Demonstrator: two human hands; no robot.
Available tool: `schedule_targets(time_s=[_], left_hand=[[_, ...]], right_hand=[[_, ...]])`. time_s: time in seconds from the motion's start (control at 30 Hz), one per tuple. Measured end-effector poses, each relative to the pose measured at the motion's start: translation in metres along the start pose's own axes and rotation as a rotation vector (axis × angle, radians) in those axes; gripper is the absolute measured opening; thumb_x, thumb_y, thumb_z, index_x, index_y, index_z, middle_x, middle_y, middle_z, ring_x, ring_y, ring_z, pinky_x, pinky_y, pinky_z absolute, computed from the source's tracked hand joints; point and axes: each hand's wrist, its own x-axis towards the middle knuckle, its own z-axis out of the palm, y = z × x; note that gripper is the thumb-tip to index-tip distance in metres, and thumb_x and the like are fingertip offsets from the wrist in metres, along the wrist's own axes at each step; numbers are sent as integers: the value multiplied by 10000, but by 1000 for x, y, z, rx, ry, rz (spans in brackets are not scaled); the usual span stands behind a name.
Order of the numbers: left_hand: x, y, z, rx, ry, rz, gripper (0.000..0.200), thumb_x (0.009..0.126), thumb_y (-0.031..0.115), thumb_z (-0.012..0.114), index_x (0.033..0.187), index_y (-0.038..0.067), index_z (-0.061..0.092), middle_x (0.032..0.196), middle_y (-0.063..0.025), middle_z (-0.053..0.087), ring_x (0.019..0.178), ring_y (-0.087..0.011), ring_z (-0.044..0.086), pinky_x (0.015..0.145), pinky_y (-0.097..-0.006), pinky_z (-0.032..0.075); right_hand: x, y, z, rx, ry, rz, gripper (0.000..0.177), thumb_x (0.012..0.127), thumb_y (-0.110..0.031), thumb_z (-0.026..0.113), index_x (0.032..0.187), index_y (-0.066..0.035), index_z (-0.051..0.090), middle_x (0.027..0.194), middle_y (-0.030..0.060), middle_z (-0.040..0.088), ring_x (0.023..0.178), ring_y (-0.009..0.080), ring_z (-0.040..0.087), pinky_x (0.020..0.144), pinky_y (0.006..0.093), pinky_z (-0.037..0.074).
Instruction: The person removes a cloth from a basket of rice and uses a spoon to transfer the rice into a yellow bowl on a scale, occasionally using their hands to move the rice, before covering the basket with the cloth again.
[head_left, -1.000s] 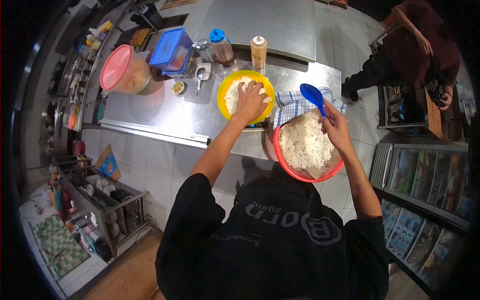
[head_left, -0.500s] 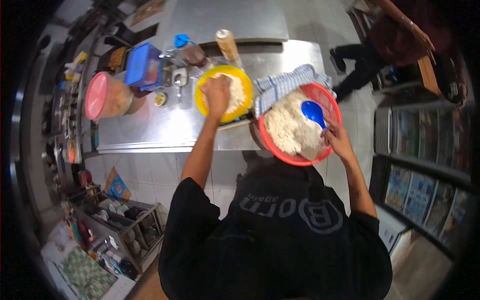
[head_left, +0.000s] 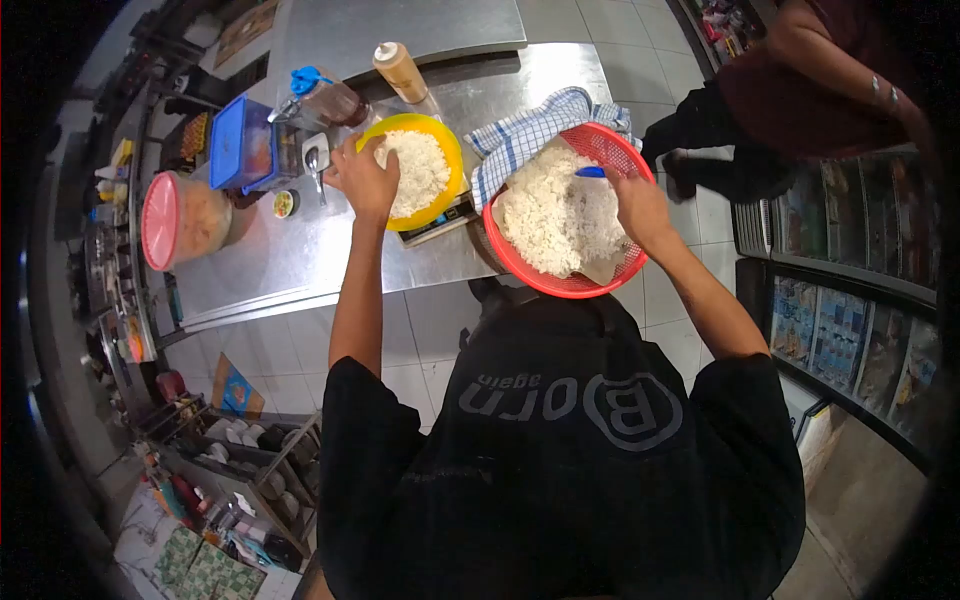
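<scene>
My right hand [head_left: 643, 208] grips a blue rice scoop [head_left: 591, 172] above the red plastic basket [head_left: 637, 160]. Only a thin blue part of the scoop shows past my fingers. White rice [head_left: 545, 220] fills much of the basket. My left hand [head_left: 365, 182] is at the left rim of a yellow bowl [head_left: 453, 163], fingers spread, thumb over the bowl's edge. More white rice [head_left: 415, 170] lies in this bowl, which rests on a flat device like a kitchen scale [head_left: 440, 226]. A blue-checked cloth [head_left: 535, 130] drapes by the basket's far rim.
On the metal table [head_left: 270, 265] stand a sauce bottle [head_left: 400, 72], a blue-lidded jug [head_left: 328, 95], a spoon [head_left: 317, 172], a small round tub [head_left: 286, 204], a blue box [head_left: 240, 145] and a pink-lidded container [head_left: 185, 222]. Another person [head_left: 790, 90] stands at the right, near glass-front fridges [head_left: 840, 310].
My left hand has moved from over the rice to the yellow bowl's left rim. The scoop, its blue bowl visible before, now shows only a thin part. The other person has shifted, and the view has moved.
</scene>
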Motion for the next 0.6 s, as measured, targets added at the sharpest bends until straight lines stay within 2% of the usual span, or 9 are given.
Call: schedule_targets(time_s=[0.03, 0.13, 0.27, 0.33, 0.4, 0.43, 0.5, 0.53, 0.6], left_hand=[[-2, 0, 1, 1, -3, -6, 156, 879, 251, 733, 996, 165, 792, 1154, -45, 687, 1175, -253, 542, 992, -497, 292], [-3, -7, 1, -55, 3, -9, 179, 880, 296, 739, 987, 161, 786, 1201, -31, 678, 1212, -245, 525, 1009, -506, 267], [-2, -3, -17, -119, -51, -97, 215, 887, 330, 746, 977, 136, 771, 1112, -36, 685, 1143, -243, 545, 997, -487, 264], [-7, -7, -18, -79, -84, -152, 222, 889, 332, 750, 970, 126, 766, 1069, -37, 687, 1117, -238, 552, 988, -476, 268], [-8, -14, -10, -132, 108, -55, 237, 906, 296, 733, 1068, 123, 742, 978, -52, 681, 1074, -231, 559, 973, -470, 275], [-10, -16, -11, -124, 108, -61, 237, 906, 296, 733, 1068, 123, 742, 978, -52, 681, 1074, -231, 559, 973, -470, 275], [-15, -19, -15, -209, -30, -226, 302, 932, 256, 695, 1204, 128, 686, 950, -61, 671, 1073, -225, 560, 973, -482, 276], [-17, -22, -15, -212, -79, -248, 420, 913, 227, 691, 1316, 134, 619, 1041, -78, 665, 1121, -235, 549, 989, -498, 272], [-22, -20, -18, -158, 18, -205, 466, 887, 223, 706, 1331, 122, 607, 1105, -91, 655, 1162, -248, 536, 1006, -498, 265]], right_hand=[[-2, 4, 12, -1, -5, -4, 378, 817, 9, 582, 1165, -53, 715, 876, 228, 701, 828, 414, 705, 739, 515, 568], [-3, -2, 19, -217, -304, -143, 130, 827, -81, 611, 903, -20, 698, 840, 222, 705, 793, 388, 725, 698, 506, 582], [9, 2, 18, -18, -179, -66, 153, 821, -63, 608, 906, -2, 719, 877, 246, 713, 841, 399, 730, 748, 492, 591], [3, 8, 30, 0, -266, -82, 167, 815, -66, 606, 917, -1, 722, 891, 252, 716, 851, 408, 728, 761, 500, 589], [-2, 11, 28, 72, -326, -110, 183, 797, -78, 609, 914, 12, 717, 921, 276, 717, 868, 438, 720, 790, 521, 580], [1, 13, 27, 75, -329, -119, 183, 797, -78, 609, 914, 12, 717, 921, 276, 717, 868, 438, 720, 790, 521, 580], [12, 16, 25, -1, -288, 42, 207, 793, -87, 623, 934, 31, 717, 928, 292, 712, 885, 446, 718, 817, 512, 578], [13, 15, 20, -36, -305, 34, 244, 790, -101, 626, 955, 56, 713, 946, 308, 708, 918, 455, 710, 842, 515, 568], [12, 16, 37, 32, -374, 50, 259, 787, -112, 629, 957, 66, 708, 952, 318, 704, 933, 459, 705, 865, 514, 560]])
